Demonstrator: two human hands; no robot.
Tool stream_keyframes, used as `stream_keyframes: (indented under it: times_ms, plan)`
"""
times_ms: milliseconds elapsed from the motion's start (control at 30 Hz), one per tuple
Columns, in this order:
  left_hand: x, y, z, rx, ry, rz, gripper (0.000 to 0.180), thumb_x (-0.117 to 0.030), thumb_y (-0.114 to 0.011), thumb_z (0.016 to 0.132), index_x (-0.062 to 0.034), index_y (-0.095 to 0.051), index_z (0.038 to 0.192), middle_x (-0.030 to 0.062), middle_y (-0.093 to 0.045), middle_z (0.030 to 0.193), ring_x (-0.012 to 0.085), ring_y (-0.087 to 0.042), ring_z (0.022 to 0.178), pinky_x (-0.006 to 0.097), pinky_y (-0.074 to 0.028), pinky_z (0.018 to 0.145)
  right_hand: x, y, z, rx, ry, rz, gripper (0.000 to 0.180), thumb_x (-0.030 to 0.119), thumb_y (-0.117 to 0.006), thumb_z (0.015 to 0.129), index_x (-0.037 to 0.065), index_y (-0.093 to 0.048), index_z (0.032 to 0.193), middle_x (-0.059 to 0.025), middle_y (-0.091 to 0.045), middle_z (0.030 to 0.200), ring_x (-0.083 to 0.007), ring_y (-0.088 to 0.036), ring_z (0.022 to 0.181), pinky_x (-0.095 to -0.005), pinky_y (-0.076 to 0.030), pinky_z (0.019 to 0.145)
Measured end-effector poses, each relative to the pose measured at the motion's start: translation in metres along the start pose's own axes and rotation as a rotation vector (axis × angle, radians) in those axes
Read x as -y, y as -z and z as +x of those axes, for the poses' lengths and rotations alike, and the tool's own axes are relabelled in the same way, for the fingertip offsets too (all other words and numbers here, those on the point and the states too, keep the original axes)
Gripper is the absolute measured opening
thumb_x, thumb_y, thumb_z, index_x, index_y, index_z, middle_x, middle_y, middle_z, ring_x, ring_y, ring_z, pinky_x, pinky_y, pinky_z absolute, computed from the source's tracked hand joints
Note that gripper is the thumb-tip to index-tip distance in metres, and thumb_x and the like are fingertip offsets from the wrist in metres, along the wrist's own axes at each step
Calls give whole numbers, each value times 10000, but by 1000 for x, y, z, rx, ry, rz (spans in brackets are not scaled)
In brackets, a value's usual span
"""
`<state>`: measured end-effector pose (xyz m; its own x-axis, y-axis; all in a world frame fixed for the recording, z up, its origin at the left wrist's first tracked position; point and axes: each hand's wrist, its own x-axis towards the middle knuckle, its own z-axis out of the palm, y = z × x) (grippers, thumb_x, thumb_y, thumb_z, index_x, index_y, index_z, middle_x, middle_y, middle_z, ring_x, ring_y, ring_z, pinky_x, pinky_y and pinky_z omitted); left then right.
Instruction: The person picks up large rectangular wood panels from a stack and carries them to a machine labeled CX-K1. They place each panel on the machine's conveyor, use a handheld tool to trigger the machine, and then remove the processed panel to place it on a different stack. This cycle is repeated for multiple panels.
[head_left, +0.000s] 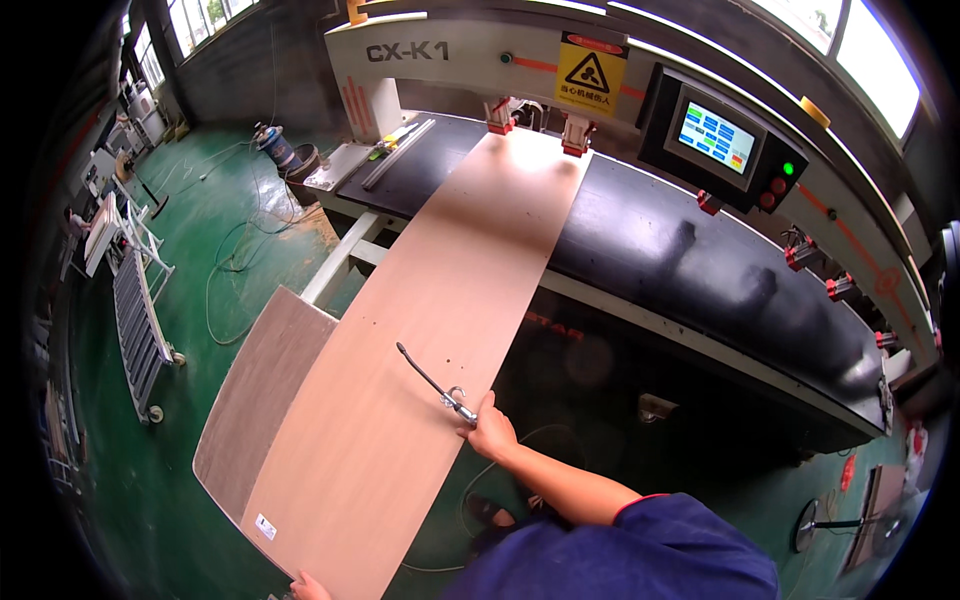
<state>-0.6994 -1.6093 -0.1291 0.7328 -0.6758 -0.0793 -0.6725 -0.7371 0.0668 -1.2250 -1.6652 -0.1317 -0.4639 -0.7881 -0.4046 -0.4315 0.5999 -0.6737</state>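
Note:
A long, light wood-coloured board (pixel 400 300) runs from the machine's black bed toward me. Small dark holes and a white label (pixel 265 526) mark its face. In my right hand (pixel 492 432), closed at the board's right edge, is an air blow gun (pixel 458 408). Its thin dark nozzle points up and left over the board, and a small hook shows near the grip. My left hand (pixel 310 588) is at the board's near end, gripping its edge; only part of it enters the picture. A greyish-brown panel (pixel 262 395) lies along the board's left side, partly under it.
Above the black machine bed (pixel 670 250) spans a beam with red clamps (pixel 577 135) and a lit control screen (pixel 715 135). Metal strips (pixel 398 153) rest on the bed's left. A bucket (pixel 303 165), hoses and a wheeled rack (pixel 140 320) stand left; a fan (pixel 808 525) stands right.

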Motion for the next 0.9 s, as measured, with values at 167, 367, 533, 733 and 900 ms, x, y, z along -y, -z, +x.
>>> stream_keyframes:
  times_ms: [167,367,533,733,900]
  plan:
    - [16,-26,15,-10,-93,60,647,-530,-472,936,76,-641,1089,322,-653,1030,481,-630,977,546,-501,867,-4,-1,4,44,-10,-3,947,273,-786,786,-157,-174,1367,-291,-658,925,-440,-655,911,-470,-524,775]
    - [25,-43,27,-48,-32,32,697,-555,-499,903,98,-602,1125,326,-623,1098,471,-591,1046,537,-468,896,-4,4,5,30,-9,102,935,261,-797,768,-117,-216,1396,-278,-659,984,-415,-657,952,-453,-522,809]
    - [22,-34,27,24,-65,-10,770,-616,-514,878,109,-600,1125,340,-580,1155,471,-555,1086,524,-437,947,-7,3,4,-39,48,55,800,332,-805,759,-60,-321,1261,-252,-674,944,-416,-661,935,-466,-529,783]
    - [23,-25,16,-13,-106,-58,761,-638,-524,870,21,-581,1247,293,-540,1224,436,-529,1145,503,-417,978,-15,-4,7,-97,96,78,867,364,-821,738,-35,-336,1336,-249,-671,967,-401,-668,931,-451,-523,787]
    - [18,-12,11,60,-137,-139,765,-617,-560,864,27,-558,1277,286,-522,1230,433,-519,1158,497,-413,984,-41,-16,23,-205,92,121,601,280,-757,797,1,-475,1248,-167,-682,956,-276,-682,841,-380,-534,763]
